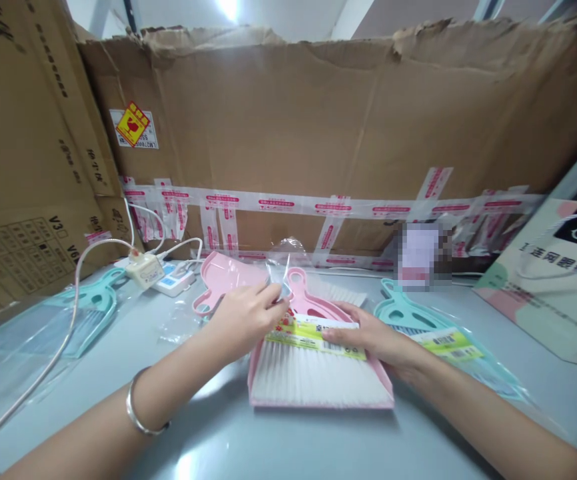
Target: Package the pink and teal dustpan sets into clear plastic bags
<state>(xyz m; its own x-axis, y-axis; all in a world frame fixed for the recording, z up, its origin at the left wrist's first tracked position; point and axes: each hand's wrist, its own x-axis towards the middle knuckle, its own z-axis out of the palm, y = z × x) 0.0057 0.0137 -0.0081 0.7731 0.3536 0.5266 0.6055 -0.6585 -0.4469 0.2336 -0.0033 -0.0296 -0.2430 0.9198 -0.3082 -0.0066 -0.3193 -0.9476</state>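
A pink dustpan with a white-bristled brush [318,380] nested in it lies in front of me, a yellow-green label [298,337] across its middle. My right hand [368,333] grips its right edge, thumb on the label and the other fingers partly hidden. At the upper left of the set, my left hand [251,313] is closed in a pinch. Clear plastic film [288,253] runs up from those fingertips, partly hidden by them. Behind my left hand sits another pink dustpan [233,270], with white bristles [346,293] showing behind the front set.
Teal dustpan sets in clear plastic lie at left [88,310] and right [418,320]. A white cable [76,293] runs from a plug [144,269] and power strip [176,279]. Large cardboard boxes [278,120] wall the back; a paper bag [548,287] stands at right.
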